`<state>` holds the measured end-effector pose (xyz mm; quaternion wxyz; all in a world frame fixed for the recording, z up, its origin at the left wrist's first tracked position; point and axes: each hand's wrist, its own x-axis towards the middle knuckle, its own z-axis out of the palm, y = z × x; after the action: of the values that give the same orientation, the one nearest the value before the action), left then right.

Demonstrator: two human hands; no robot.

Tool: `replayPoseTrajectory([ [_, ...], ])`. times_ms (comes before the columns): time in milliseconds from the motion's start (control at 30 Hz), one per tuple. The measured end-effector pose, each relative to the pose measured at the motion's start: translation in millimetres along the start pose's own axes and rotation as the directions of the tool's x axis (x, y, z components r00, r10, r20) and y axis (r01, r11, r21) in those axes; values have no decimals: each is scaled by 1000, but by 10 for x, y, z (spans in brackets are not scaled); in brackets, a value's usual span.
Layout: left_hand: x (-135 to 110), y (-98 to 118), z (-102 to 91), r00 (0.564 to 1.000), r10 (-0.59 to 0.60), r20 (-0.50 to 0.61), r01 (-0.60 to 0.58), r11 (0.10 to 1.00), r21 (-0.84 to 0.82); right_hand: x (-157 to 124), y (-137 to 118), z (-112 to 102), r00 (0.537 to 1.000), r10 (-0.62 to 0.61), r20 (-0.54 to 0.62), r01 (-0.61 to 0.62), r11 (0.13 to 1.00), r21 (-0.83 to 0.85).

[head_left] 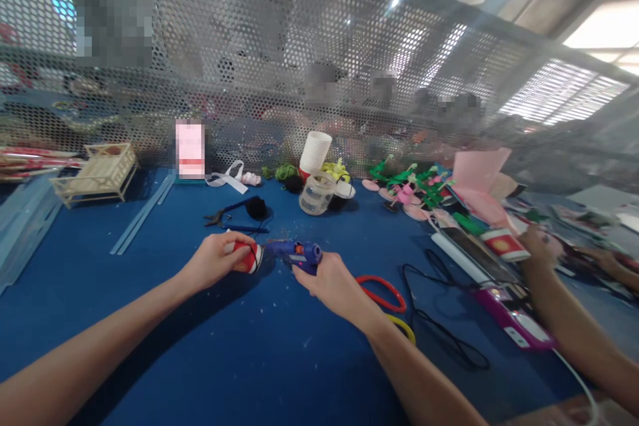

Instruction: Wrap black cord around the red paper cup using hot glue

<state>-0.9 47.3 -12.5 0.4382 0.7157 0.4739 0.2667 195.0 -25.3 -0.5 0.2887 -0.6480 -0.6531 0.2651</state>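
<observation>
At the near middle of the blue table [150,319], the left hand [217,259] wraps its grip around a red-and-white piece [248,258], apparently steadying it against the nozzle of the glue gun [299,254], which the right hand [332,286] holds closed in its grip.

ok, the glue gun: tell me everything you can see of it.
The glue gun is small, blue-purple and plastic by the look, with a small orange mark on its side. It sits about level just over the blue table, barrel pointing left at the red-and-white object held in the left hand; whether the tip touches it is unclear. The right hand wraps the handle, hiding it and the trigger.
</observation>
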Motion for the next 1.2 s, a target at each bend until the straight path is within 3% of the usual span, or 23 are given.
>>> replayPoseTrajectory([
  [367,-9,-9,1,1000,-18,18,19,999,-36,41,42,37,1000,-8,-19,8,1000,10],
  [600,-13,-2,2,1000,-4,9,4,1000,12,-32,0,-16,999,49,21,-49,999,6],
  [800,-6,-24,-3,1000,24,1,-24,999,27,19,20,18,1000,-1,-24,1,1000,-1],
  [1200,-7,-2,-2,1000,17,-13,-17,999,35,-82,-41,-31,998,62,21,-63,997,34],
])
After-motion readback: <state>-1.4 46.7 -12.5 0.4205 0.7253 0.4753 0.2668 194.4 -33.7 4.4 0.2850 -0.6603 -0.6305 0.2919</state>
